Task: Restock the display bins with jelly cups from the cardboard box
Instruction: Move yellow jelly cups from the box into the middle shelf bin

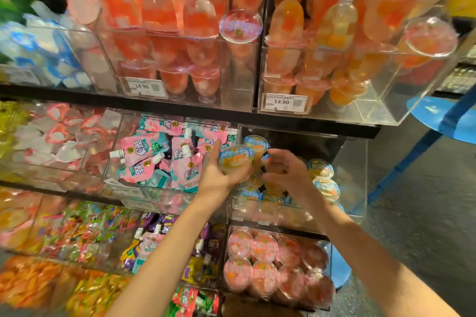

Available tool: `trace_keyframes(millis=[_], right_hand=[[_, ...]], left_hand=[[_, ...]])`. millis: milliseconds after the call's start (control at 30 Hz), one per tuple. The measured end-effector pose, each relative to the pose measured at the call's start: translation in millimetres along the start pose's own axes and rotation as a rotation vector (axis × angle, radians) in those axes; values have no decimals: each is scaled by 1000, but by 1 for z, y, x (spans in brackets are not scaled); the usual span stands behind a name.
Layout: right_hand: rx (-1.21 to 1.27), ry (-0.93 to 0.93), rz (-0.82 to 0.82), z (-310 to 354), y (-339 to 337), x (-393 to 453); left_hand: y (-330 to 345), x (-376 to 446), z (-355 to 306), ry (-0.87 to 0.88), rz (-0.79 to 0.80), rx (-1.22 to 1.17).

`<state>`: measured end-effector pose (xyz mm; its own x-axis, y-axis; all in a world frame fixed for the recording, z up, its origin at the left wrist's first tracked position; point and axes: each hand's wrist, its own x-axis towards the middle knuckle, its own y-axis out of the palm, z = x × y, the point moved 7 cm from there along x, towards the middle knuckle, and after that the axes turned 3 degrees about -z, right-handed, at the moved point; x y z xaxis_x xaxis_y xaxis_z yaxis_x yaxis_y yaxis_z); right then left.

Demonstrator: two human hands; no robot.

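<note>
The left hand [219, 175] grasps a jelly cup [235, 158] with a blue lid and orange fruit inside, thumb up along its left side and fingers curled beneath, holding it over the front of a clear display bin [358, 175]. The right hand [286, 170] reaches into that same bin just beside the left, fingers bent down among the cups; whether it grips one cannot be told. Around and below the right hand the bin holds more blue-lidded jelly cups [323, 177], some lying on their sides. To the left of the left hand, a neighbouring clear bin holds pink and teal spouted pouches [154, 154]. Below both wrists, a lower bin is packed with pink-lidded cups [265, 262]. Above the hands, two tall clear bins carry stemmed jelly goblets [180, 20], red-pink in the left one and orange in the right, each with a price tag [283, 103] reading 14.90.
</note>
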<state>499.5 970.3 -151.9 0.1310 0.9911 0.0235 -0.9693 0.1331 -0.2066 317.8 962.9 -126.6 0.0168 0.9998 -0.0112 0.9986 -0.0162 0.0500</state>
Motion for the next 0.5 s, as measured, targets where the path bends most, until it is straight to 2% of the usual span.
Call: trace_keyframes(millis=[67,133,333,400,500], right_hand=[[65,-77,173,29,6,-27],[87,-95,226,44,12,-43],[117,-21,-6,33,-3,-40],[-4,20,-102,20,-13,-30],[-190,70,-316,0,-35,-16]], left_hand=[[12,1,-9,24,59,69],[24,0,-9,4,158,95],[59,0,4,-128,424,43],[56,3,5,-36,366,107],[27,15,-2,381,64,498]])
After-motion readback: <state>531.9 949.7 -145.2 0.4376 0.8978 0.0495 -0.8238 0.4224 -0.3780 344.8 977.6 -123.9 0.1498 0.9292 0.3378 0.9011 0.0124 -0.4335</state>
